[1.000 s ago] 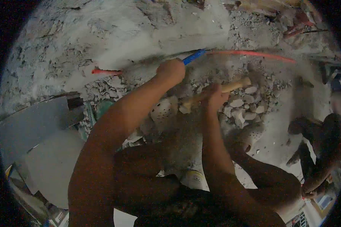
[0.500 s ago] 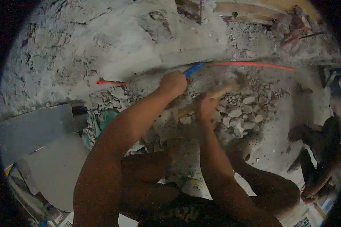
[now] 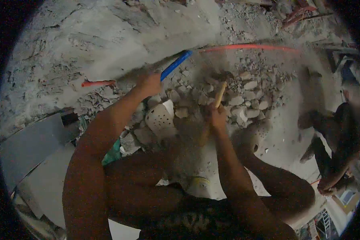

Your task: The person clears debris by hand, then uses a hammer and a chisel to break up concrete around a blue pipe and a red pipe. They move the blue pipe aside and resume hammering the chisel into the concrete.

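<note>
My left hand [image 3: 150, 83] is closed around a blue chisel [image 3: 175, 66], which slants up to the right. Its far tip meets the base of the rough wall, near the left end of a red conduit [image 3: 248, 47]. In my right hand [image 3: 217, 117] is the wooden handle of a hammer [image 3: 220, 94]. The hammer's dark, blurred head is at the top, over the rubble and apart from the chisel. Broken chunks of masonry [image 3: 237, 100] lie just beyond my right hand.
A short red conduit end [image 3: 98, 83] sticks out at left. Grey boards [image 3: 36, 138] lie at lower left. My perforated clog [image 3: 161, 118] stands among the rubble, and another person [image 3: 342, 136] crouches at right. A yellow-marked tub [image 3: 199, 186] is between my legs.
The view has shifted, so the wall and conduit sit further left and higher. The hammer has swung from leaning right to nearly upright. More of the blue chisel shows beyond my left hand.
</note>
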Action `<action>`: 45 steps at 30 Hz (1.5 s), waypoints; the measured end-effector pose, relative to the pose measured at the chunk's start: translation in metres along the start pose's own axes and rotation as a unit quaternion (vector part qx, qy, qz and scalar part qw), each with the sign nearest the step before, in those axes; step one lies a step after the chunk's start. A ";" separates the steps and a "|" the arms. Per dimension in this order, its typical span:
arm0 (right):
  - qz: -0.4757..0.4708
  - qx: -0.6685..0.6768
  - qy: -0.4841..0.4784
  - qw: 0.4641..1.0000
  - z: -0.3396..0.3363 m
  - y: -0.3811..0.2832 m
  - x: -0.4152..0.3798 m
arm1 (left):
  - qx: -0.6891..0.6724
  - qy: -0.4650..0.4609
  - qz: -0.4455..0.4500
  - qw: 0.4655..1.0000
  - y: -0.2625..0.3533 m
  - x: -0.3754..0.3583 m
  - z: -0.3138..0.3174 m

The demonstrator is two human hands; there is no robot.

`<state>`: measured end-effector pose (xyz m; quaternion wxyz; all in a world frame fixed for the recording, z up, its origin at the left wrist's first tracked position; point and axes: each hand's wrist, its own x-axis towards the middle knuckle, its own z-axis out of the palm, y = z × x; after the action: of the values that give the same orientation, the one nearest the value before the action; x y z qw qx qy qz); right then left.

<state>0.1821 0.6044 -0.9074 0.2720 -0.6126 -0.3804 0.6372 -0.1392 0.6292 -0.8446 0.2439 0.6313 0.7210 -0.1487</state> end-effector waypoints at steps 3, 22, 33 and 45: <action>-0.051 0.001 0.001 0.999 0.002 0.049 0.015 | -0.123 0.103 0.039 0.986 0.034 -0.010 0.013; 0.078 0.271 0.029 0.959 0.044 -0.028 -0.010 | 0.002 0.111 -0.002 0.994 0.014 -0.014 -0.014; 0.014 0.160 -0.045 0.986 0.130 -0.022 0.053 | -0.041 0.051 -0.088 0.994 0.026 -0.001 -0.017; 0.055 0.170 0.035 0.983 0.156 -0.031 0.026 | -0.074 0.055 -0.075 0.993 0.021 0.004 -0.016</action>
<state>0.0214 0.6194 -0.9031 0.3501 -0.5996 -0.2219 0.6846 -0.1212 0.6440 -0.8315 0.2376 0.5631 0.7876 -0.0781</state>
